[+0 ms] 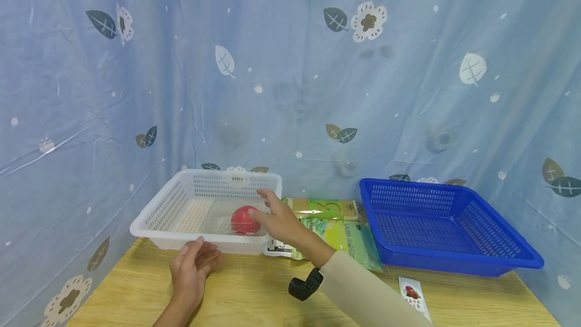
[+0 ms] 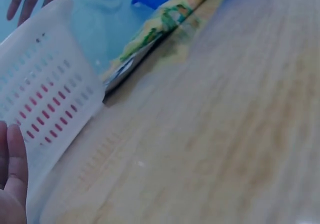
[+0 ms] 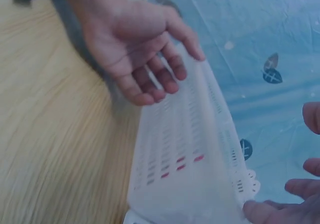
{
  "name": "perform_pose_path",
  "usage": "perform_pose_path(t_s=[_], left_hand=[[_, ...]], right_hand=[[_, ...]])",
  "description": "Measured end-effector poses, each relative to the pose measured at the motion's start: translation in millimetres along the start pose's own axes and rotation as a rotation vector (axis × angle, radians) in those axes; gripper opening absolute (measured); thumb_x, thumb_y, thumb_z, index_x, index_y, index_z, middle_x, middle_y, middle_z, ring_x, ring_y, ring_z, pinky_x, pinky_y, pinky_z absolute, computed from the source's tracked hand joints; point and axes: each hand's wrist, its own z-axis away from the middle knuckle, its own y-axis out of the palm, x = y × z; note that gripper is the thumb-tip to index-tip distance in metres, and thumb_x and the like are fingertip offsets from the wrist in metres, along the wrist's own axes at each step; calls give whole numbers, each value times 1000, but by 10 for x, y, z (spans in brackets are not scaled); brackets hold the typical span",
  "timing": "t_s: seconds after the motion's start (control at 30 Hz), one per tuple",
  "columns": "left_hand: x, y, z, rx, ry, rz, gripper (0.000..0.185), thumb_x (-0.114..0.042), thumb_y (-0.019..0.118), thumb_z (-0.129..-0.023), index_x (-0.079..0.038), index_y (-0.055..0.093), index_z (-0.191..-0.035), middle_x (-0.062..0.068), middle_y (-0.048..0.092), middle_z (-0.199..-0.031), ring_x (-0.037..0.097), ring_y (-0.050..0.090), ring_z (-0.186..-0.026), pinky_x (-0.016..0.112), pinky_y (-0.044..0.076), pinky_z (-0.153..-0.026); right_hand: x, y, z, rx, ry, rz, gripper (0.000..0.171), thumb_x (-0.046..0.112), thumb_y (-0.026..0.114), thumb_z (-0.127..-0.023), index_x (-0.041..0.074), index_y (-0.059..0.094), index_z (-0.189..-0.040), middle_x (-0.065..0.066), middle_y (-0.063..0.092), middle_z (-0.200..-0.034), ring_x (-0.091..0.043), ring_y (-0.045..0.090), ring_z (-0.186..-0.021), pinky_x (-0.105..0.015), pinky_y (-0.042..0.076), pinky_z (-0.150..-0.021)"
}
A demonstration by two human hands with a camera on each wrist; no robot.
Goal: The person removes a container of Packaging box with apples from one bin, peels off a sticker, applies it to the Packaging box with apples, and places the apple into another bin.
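A white plastic basket stands at the left of the wooden table, with a smooth, round red thing near its front right corner. My right hand is over the basket's right end, its thumb overlapping the red thing in the head view. The right wrist view shows those fingers spread apart, not wrapped round anything. Just in front of the basket's near wall is my left hand, palm turned inward and fingers loosely bent, with nothing in it. Red shows through the wall's slots in both wrist views.
Right of the white basket lie a green-and-tan packet and a yellow-green bag. A blue basket stands at the right. Nearer the front is a white card with a red picture. A patterned blue curtain surrounds the table.
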Motion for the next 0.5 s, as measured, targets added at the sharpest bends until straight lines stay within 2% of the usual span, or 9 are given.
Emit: perform_pose_path(t_s=[0.13, 0.3, 0.43, 0.5], left_hand=[[-17, -15, -44, -58, -6, 87, 28, -14, 58, -104, -3, 63, -79, 8, 72, -80, 19, 71, -74, 42, 65, -75], [-5, -35, -110, -81, 9, 150, 28, -7, 60, -102, -2, 65, -75, 10, 73, -75, 20, 73, -70, 41, 65, -73], [38, -71, -160, -65, 98, 49, 25, -3, 60, -101, 9, 65, -80, 13, 73, -73, 23, 73, -64, 42, 65, -64], [61, -91, -176, -58, 142, -32, 28, -4, 61, -100, 18, 62, -83, 15, 72, -72, 25, 73, -61, 43, 64, -60]], right_hand=[[76, 85, -109, -19, 50, -86, 70, 34, 65, -96, 15, 35, -156, -9, 35, -162, -37, 34, -147, -62, 34, -117], [144, 207, -275, -53, 123, -137, 77, 33, 69, -93, 12, 32, -157, -14, 39, -158, -37, 39, -144, -61, 31, -119], [122, 295, -399, -72, 204, -170, 82, 31, 70, -92, 8, 26, -158, -17, 44, -154, -38, 40, -143, -60, 28, -121], [94, 332, -444, -81, 229, -196, 78, 26, 71, -92, 7, 29, -155, -16, 49, -148, -37, 44, -139, -59, 30, -120]])
